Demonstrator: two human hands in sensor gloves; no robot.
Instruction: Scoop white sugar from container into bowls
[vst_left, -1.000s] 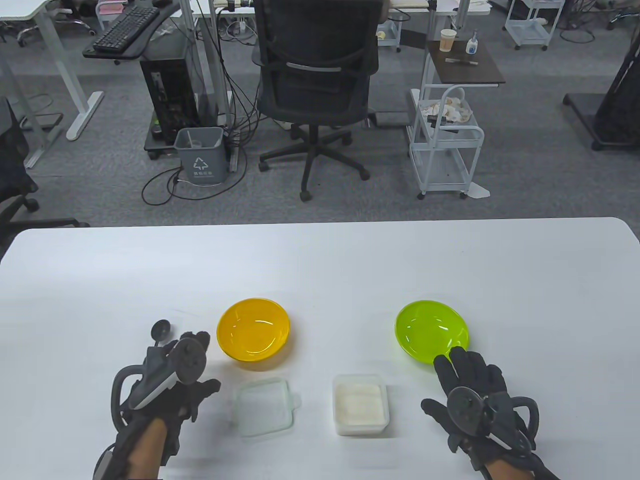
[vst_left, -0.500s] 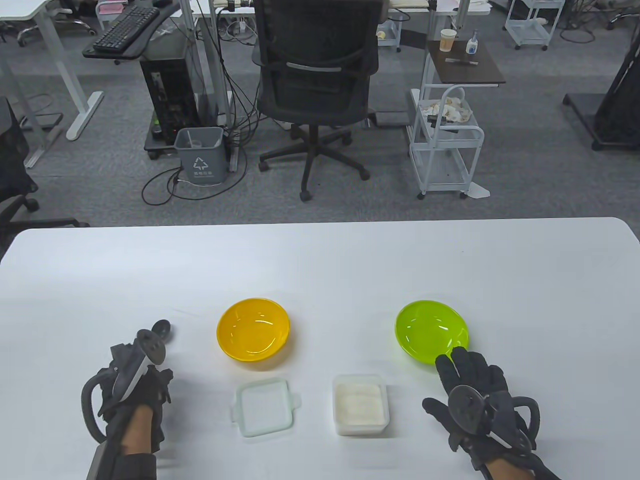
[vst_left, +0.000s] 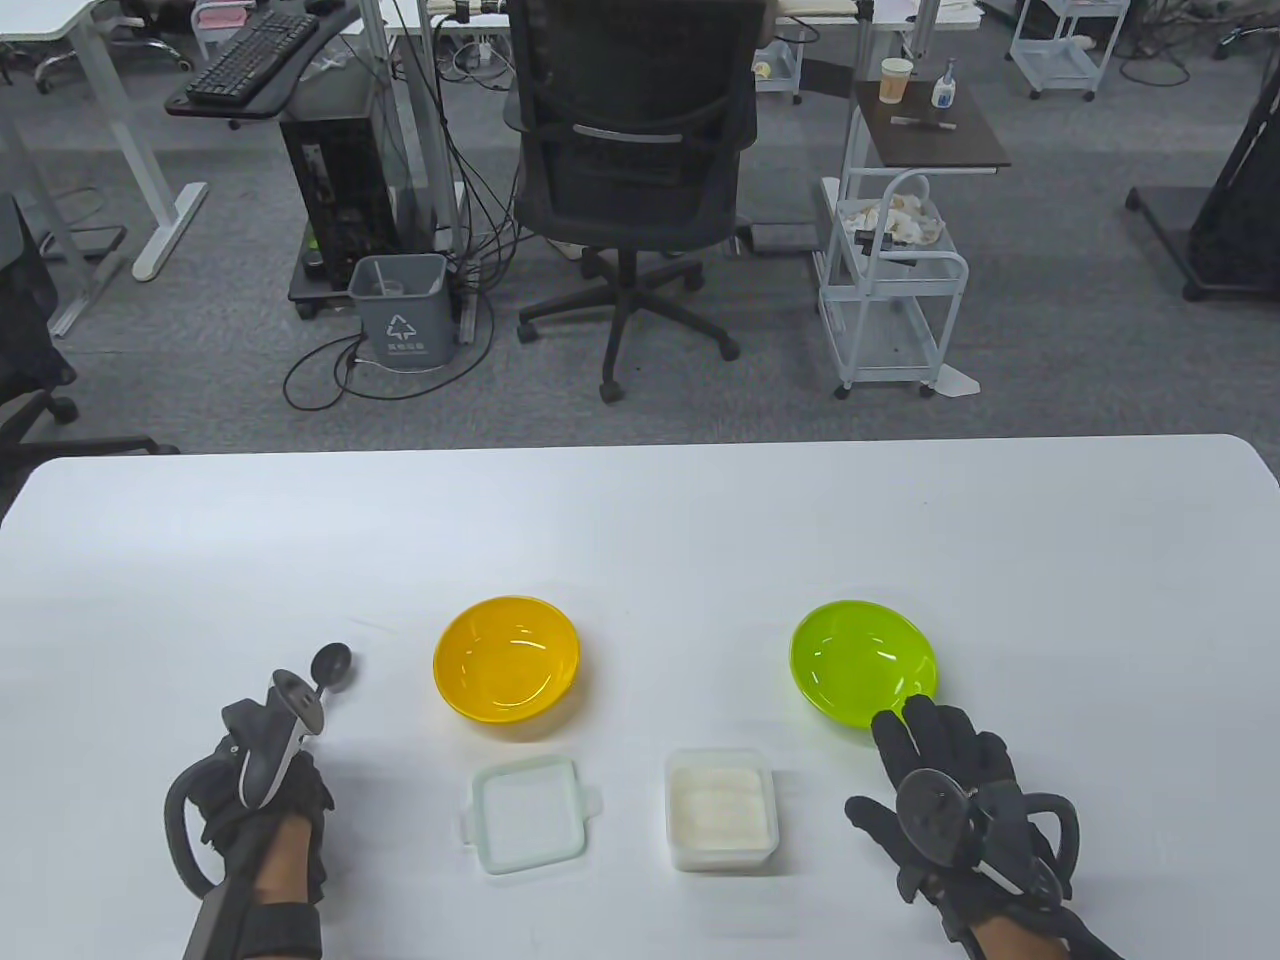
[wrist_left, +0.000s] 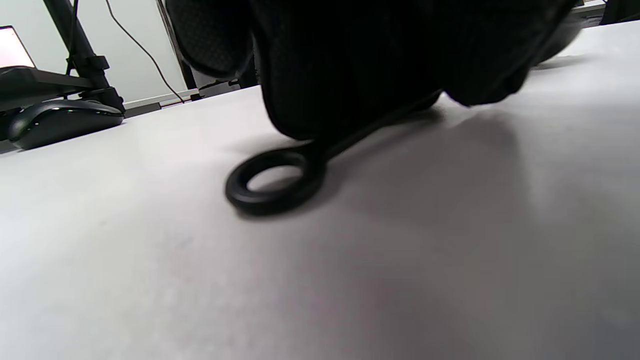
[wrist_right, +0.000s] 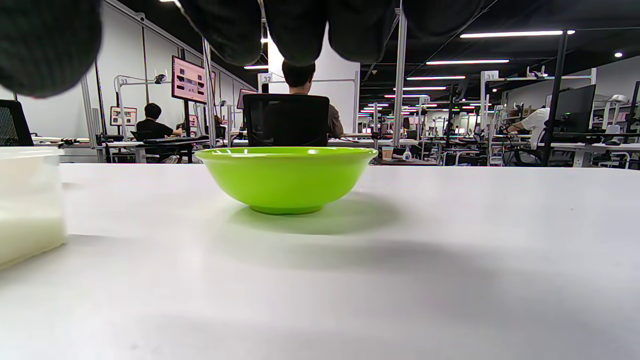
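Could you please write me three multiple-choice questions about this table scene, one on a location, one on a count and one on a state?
1. Where does the lid lie?
A. On the sugar container
B. On the table, left of the sugar container
C. Inside the yellow bowl

2. How many bowls stand on the table?
A. One
B. Two
C. Three

3. What is the state of the green bowl?
A. Empty
B. Full of sugar
C. Upside down

Answers:
1. B: the lid lies flat on the table beside the open container.
2. B: only one yellow and one green bowl show.
3. A: the table view shows its bare green inside, and in the right wrist view it stands upright.
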